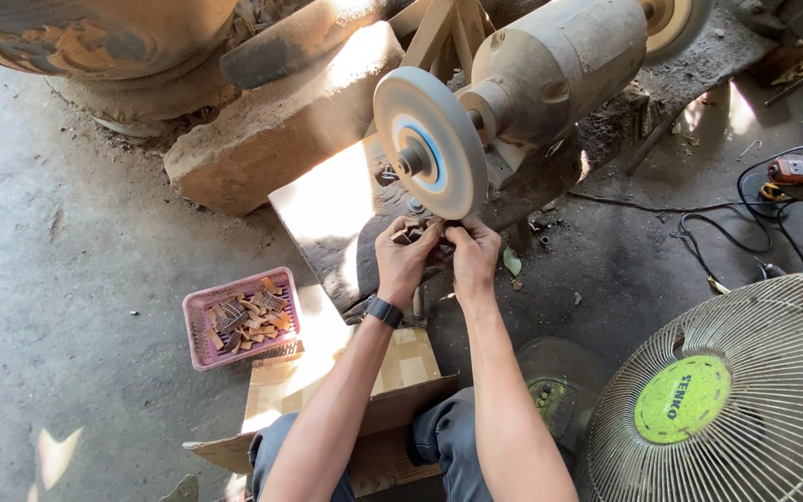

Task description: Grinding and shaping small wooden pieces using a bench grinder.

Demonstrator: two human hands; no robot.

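- I am pinching one small brown wooden piece [411, 230] between my left hand [405, 260] and my right hand [472, 256], both clamped on it at the centre of the frame.
- I am holding the piece just under the rim of the pale buffing wheel [430, 154], which is sitting right above my fingers; whether the piece is touching the wheel I cannot tell.
- The dusty grinder motor [559, 65] is filling the upper middle, and a second wheel [669, 23] is showing at the top right, so I am counting two wheels.
- One pink basket [195, 325] is lying at the lower left on the concrete floor, holding many similar brown pieces, too many to count.
- One cardboard box [401, 372] is lying under my forearms, above my knees.
- One fan [745, 390] with a green hub is crowding the lower right corner.
- Black cables [745, 223] and one orange tool [801, 170] are lying at the right edge.
- I am wearing one black wristband [383, 310] on my left wrist.
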